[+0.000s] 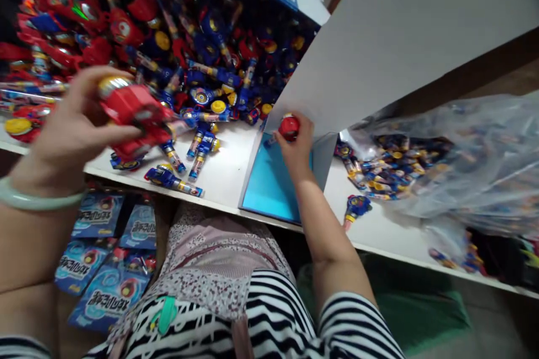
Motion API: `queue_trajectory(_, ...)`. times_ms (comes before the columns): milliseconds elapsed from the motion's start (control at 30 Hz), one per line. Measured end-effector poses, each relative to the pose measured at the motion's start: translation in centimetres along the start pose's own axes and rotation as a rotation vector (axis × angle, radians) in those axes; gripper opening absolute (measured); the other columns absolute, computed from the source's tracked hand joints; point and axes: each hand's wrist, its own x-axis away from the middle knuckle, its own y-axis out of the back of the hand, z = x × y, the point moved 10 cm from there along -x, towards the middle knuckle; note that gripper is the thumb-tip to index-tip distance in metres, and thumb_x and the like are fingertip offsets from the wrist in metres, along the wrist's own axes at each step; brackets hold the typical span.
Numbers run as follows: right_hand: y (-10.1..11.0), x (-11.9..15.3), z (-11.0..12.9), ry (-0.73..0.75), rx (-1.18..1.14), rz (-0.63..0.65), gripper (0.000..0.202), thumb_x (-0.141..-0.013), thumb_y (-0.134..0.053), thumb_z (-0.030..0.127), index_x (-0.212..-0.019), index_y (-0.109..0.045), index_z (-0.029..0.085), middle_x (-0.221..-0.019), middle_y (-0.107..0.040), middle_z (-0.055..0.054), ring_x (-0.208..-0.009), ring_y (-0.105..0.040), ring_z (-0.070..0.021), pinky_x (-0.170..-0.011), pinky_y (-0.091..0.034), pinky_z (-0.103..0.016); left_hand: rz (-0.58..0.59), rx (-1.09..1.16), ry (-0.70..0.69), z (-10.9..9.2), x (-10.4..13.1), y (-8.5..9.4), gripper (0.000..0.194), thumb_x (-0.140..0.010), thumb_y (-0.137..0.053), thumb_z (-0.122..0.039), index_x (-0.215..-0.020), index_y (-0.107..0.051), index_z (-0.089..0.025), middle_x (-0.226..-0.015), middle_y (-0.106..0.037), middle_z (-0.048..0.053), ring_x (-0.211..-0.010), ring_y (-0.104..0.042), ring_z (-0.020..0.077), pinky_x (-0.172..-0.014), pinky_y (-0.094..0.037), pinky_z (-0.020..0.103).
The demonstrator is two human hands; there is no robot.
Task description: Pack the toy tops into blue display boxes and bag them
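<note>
My left hand (69, 129), with a pale green bangle at the wrist, is closed around a red plastic toy (137, 109) with a silver and yellow cap. It holds the toy raised over the front of the white table. Whether there is more than one toy in that grip I cannot tell. My right hand (300, 148) reaches into an open box (272, 182) with a bright blue inside. Its fingers grip another red toy (289, 127) near the box's back wall; a clear tube seems to extend from this toy to the left.
A large pile of red and blue toys (210, 28) fills the back left. Several blue toys (204, 151) lie loose left of the box. A tall white panel (379, 39) rises behind it. A clear plastic bag (475, 162) of small toys lies right. Printed blue boxes (112, 291) stand below, left.
</note>
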Motion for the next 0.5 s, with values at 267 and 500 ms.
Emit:
queue_trajectory(267,-0.7,-0.1,-0.9,-0.094,0.078,0.103,0.057,-0.085,-0.068,0.038,-0.137,-0.047,0.023,-0.131,-0.049,-0.015,-0.128,-0.051,-0.0252,-0.113,-0.043,-0.047,0.657,0.360,0.146,-1.0,3.6,-17.2,0.074,-0.063,-0.087,-0.029,-0.130,-0.055,-0.023,-0.119,-0.067,0.009,-0.103,-0.069,0.0238,-0.089,-0.058,0.029)
queue_trajectory(500,-2.4,1.3,-1.6,-0.257,0.112,0.334,0.061,-0.086,-0.066,0.027,-0.143,-0.046,0.016,-0.140,-0.046,-0.019,-0.130,-0.052,-0.0258,-0.113,-0.043,-0.042,0.568,0.453,0.348,0.7,1.6,-19.7,0.070,-0.062,-0.083,-0.032,-0.126,-0.057,-0.019,-0.112,-0.069,0.010,-0.096,-0.070,0.0243,-0.082,-0.060,0.034)
